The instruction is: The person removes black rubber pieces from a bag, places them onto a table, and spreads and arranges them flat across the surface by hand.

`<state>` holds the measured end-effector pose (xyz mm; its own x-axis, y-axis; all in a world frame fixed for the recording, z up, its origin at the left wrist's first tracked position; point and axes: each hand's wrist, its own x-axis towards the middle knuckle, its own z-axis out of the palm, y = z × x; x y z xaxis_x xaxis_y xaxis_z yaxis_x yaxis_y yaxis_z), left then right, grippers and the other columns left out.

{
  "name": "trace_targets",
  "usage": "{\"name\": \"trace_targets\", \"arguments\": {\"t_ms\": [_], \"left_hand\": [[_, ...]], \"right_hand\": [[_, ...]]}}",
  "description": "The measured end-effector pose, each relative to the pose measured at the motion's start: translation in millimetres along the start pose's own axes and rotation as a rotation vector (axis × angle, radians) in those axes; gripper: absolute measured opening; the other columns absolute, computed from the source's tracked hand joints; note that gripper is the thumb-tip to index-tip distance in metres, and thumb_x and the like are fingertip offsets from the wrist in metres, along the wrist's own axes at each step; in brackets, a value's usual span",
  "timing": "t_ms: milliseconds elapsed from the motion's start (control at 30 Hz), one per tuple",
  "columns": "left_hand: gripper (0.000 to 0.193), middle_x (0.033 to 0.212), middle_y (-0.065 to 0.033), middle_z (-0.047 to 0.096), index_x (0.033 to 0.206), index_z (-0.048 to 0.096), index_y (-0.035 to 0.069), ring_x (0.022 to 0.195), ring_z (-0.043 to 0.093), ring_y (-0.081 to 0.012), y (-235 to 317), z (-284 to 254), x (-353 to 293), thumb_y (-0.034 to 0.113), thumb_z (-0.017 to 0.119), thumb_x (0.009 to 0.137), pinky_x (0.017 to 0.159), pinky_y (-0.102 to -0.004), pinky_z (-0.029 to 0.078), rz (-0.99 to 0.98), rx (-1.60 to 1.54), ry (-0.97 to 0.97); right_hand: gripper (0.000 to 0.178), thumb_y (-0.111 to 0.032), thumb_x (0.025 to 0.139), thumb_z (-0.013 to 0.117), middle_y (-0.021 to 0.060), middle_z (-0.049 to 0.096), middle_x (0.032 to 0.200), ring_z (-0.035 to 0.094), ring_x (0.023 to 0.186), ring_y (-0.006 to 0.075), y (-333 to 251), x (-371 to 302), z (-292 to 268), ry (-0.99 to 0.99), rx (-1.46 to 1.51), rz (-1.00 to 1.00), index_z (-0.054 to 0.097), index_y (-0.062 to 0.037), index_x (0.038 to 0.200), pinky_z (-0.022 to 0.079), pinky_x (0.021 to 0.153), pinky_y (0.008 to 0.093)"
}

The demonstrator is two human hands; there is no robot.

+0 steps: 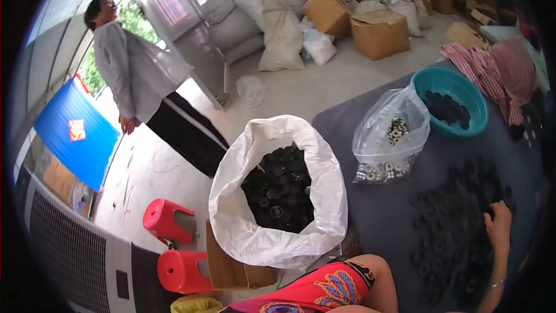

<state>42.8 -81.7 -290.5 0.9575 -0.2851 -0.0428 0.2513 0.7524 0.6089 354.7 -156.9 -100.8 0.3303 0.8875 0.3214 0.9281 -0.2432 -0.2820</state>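
At the far right, my right hand reaches over a spread of small black round parts lying on a dark table. Its fingers are curled toward the thumb, low over the parts. Whatever may be between the fingertips is too dark to make out. A band circles that wrist. My left hand is outside the picture. In front of my knees stands a large white woven sack, its mouth rolled wide around many black round pieces.
A clear plastic bag of small metal rings and a teal basin of black discs sit on the table, near a striped cloth. Two red stools stand left. A person stands near the doorway; cartons and stuffed sacks lie behind.
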Motion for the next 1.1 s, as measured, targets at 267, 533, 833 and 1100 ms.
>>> {"name": "trace_targets", "arguments": {"t_ms": [267,533,833,1100], "left_hand": [[0.043,0.096,0.0003,0.06,0.11,0.06,0.004,0.087,0.056,-0.0082,15.3,1.2,11.2,0.044,0.057,0.094,0.076,-0.0253,0.048,0.074,-0.019,0.018],[0.042,0.097,-0.0005,0.061,0.11,0.061,0.005,0.088,0.057,-0.009,-0.8,15.3,24.6,0.043,0.058,0.093,0.078,-0.026,0.048,0.083,-0.098,0.009],[0.042,0.099,-0.0015,0.063,0.111,0.062,0.005,0.088,0.059,-0.0099,-3.5,23.6,23.0,0.043,0.059,0.093,0.079,-0.0267,0.049,0.046,-0.141,0.018],[0.041,0.1,-0.0023,0.064,0.112,0.063,0.006,0.088,0.06,-0.0107,-18.9,29.5,11.8,0.042,0.06,0.092,0.081,-0.0274,0.05,0.075,-0.246,0.075]], "right_hand": [[0.019,0.0,0.073,0.066,0.0199,0.053,0.088,0.055,0.081,0.0386,1.3,5.7,-4.8,-0.001,0.008,0.105,0.057,0.006,0.088,0.043,0.071,0.042],[0.024,0.0,0.07,0.068,0.0179,0.054,0.089,0.054,0.088,0.0372,-17.5,-16.7,-18.3,-0.13,0.009,0.164,0.059,0.0045,0.093,0.043,0.079,0.0435],[0.028,0.002,0.074,0.066,0.0201,0.056,0.094,0.055,0.09,0.0359,-15.1,-19.9,-17.5,-0.079,0.029,0.132,0.054,0.0037,0.099,0.043,0.08,0.0409],[0.034,0.004,0.074,0.064,0.0217,0.059,0.098,0.059,0.092,0.0349,-17.7,0.2,-12.1,-0.133,0.128,0.302,0.053,0.0049,0.106,0.045,0.082,0.0362]]}}
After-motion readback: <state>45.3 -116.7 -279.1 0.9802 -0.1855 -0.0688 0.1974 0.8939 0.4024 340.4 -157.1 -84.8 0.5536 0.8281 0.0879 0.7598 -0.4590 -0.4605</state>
